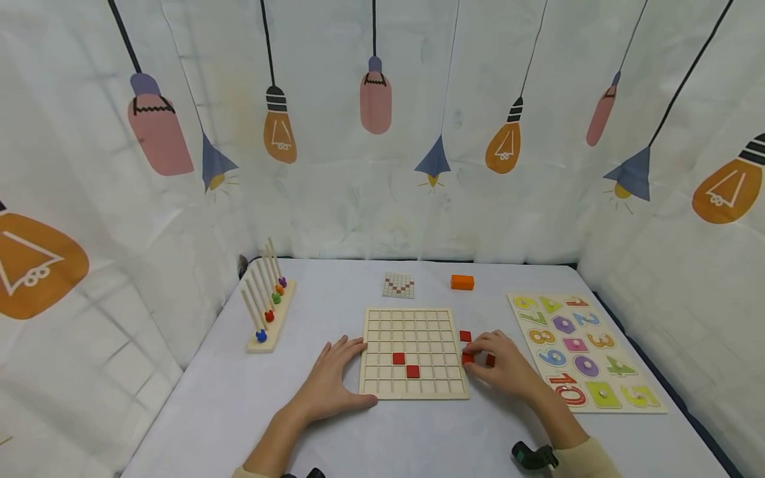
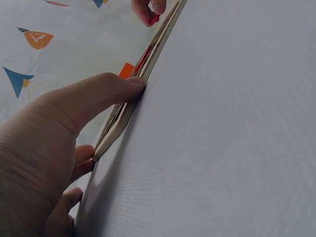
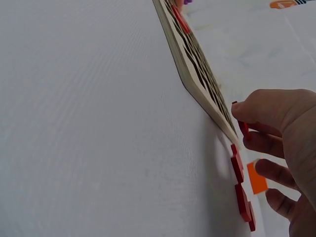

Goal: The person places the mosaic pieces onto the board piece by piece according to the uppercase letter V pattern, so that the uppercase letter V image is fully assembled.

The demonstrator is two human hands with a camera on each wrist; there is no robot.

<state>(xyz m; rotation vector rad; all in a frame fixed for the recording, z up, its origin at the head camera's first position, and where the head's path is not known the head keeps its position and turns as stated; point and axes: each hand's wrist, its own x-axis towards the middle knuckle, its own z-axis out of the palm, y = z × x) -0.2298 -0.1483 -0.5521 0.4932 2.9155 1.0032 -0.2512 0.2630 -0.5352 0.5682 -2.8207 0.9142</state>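
Note:
A light wooden grid board lies on the table, with two red square tiles, one tile and another tile, in its lower middle cells. My left hand is spread at the board's near left corner. Its thumb touches the front edge and its fingers reach along the left side. Just beyond the board's right edge, my right hand pinches a red tile between thumb and fingertips. Several loose red tiles lie below and around that hand, partly hidden by it in the head view.
Behind the board are a small pattern card and an orange block. A wooden peg stand with coloured beads is at the left. A number puzzle board occupies the right side, close to my right forearm.

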